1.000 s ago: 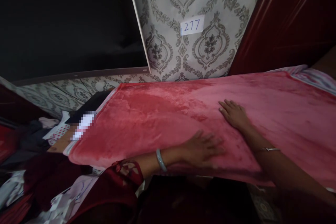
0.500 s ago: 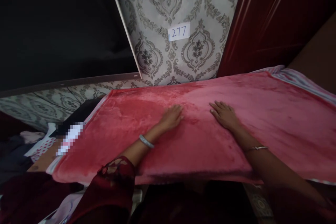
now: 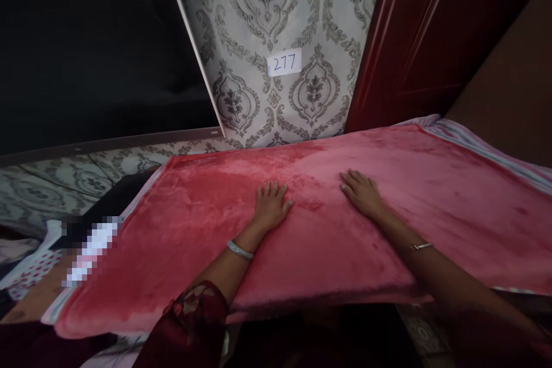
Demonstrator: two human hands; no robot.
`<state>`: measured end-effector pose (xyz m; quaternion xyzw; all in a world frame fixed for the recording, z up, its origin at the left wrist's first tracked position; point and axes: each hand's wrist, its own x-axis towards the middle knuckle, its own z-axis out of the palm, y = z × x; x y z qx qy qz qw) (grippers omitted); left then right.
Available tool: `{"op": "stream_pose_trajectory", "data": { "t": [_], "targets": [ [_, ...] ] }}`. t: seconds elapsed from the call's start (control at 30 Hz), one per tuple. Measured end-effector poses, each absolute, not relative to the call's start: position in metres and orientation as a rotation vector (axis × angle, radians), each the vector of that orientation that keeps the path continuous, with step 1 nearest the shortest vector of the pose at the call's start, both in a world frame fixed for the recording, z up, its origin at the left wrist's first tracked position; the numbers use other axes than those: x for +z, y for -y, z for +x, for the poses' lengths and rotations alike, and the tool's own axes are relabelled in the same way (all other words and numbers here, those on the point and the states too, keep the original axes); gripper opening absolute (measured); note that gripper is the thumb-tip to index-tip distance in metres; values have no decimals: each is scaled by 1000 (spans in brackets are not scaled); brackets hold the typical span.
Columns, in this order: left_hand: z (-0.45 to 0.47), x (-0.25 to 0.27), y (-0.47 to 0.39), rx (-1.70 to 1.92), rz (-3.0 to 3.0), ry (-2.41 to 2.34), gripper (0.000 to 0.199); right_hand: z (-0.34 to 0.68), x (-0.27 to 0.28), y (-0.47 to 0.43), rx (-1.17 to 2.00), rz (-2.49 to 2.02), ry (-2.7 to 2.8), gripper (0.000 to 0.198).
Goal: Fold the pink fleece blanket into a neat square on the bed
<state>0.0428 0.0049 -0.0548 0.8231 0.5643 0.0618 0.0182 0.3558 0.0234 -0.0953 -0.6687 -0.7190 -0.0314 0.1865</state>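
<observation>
Blanket: centre | left hand: on blanket | right hand: on blanket, left hand's 3 o'clock | wall: behind, 12 o'clock | label: on wall | screen: 10 o'clock | panel: 1 o'clock

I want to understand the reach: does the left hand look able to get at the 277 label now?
Probably yes. The left hand lies open on the blanket, and nothing stands between it and the label on the wall; the person may need to lean forward.
</observation>
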Motion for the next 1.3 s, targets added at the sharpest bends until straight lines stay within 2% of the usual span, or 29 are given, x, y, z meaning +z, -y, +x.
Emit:
{"op": "stream_pose_trajectory", "data": {
  "t": [0.1,0.27,0.37,0.57,0.83,1.17,1.3],
  "targets": [
    [43,-56,-5,206,2568,-1743,63,330,-88,-4,-83,-1805,2057,59],
    [44,-56,-5,194,2575,-1754,63,265,-94,51,63,-1337,2438,64],
    [45,-56,-5,199,2578,-1761,63,256,-97,63,139,-1239,2608,67],
    [45,-55,-5,163,2598,-1770,63,335,-96,33,57,-1703,2422,60],
    [46,-53,-5,110,2600,-1811,63,481,-110,70,1,-2455,1737,75],
    [47,-50,-5,107,2603,-1815,61,522,-122,120,-177,-2461,1391,81],
    [46,-51,-6,112,2600,-1801,62,531,-115,116,-110,-2518,1363,71]
  ]
}}
